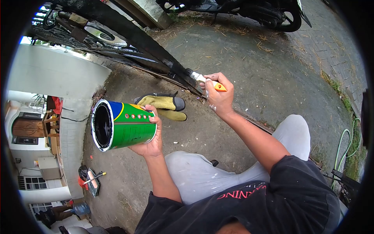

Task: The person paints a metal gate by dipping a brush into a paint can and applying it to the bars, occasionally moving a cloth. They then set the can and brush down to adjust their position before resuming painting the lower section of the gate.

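Observation:
My left hand (150, 140) is wrapped around a green paint can (134, 126) with a blue and yellow top band. The can is tilted, its open mouth turned to the left, and black paint coats the inside and rim. In my right hand (221, 95) is a paintbrush (221, 87) with a white and yellow-orange handle. Its dark bristles touch the lower end of a black metal gate (156, 50). White specks mark the right hand. Just beyond the can, a pair of yellow and grey gloves (165, 103) lies on the concrete.
A parked motorcycle (269, 13) stands at the top. A pale wall (58, 72) runs along the left. Near it lies a tray with a yellow-tipped tool (94, 178). A green hose (344, 144) curls at the right. A metal ground rail (255, 121) passes by my knee.

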Available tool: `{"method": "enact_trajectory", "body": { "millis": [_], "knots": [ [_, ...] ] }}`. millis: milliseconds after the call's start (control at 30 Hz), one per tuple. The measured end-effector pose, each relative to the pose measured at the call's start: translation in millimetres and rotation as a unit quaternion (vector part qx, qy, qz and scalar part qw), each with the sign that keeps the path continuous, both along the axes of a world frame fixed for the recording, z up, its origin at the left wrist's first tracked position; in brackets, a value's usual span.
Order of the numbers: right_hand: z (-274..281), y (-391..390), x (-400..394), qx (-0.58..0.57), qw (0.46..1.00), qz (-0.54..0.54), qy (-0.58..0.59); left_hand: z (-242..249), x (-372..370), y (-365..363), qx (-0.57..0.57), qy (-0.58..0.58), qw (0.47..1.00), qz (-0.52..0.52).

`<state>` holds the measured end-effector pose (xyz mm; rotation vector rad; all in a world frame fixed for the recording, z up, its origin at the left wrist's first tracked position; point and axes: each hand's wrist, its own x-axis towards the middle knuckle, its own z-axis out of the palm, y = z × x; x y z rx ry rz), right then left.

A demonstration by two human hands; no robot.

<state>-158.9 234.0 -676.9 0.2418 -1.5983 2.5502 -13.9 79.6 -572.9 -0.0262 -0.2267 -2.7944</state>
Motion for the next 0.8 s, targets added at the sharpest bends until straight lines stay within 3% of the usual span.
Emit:
{"method": "enact_trajectory", "body": {
  "millis": [67, 100, 167, 267, 400, 533, 633, 667, 800],
  "knots": [
    [33.3, -7.0, -5.5, -0.018, 0.998, -0.007, 0.060, -0.8, -1.6, 0.2, 0.010, 0.005, 1.000, -0.004],
    [51.5, -2.2, -6.3, 0.005, 0.994, 0.048, 0.100, -1.2, -1.5, 0.4, 0.015, 0.006, 1.000, -0.006],
    [80.0, -2.7, -7.6, -0.066, 0.987, 0.055, 0.135, 0.6, -2.8, 3.1, 0.001, 0.009, 1.000, -0.004],
    [75.8, -2.2, -6.9, -0.079, 0.984, 0.058, 0.152, -0.3, -3.1, 1.6, -0.004, 0.004, 1.000, 0.002],
    [32.3, -2.8, 0.8, -0.054, 0.996, 0.045, 0.048, -3.6, -2.3, -1.2, 0.003, 0.001, 1.000, 0.004],
    [60.0, 5.2, 4.8, -0.030, 0.983, 0.035, 0.179, -4.5, -0.3, -2.2, 0.013, -0.015, 1.000, 0.000],
    [49.4, 1.9, -5.3, 0.073, 0.973, 0.034, 0.218, -2.1, -4.1, 1.2, -0.006, -0.002, 1.000, -0.002],
    [33.8, -1.4, -6.3, 0.093, 0.979, 0.034, 0.179, -2.6, -4.1, 1.2, -0.007, 0.002, 1.000, -0.002],
    [56.6, 0.4, 9.2, -0.088, 0.989, 0.001, 0.116, -2.6, -4.2, 0.8, 0.012, -0.005, 1.000, -0.003]
  ]
}}
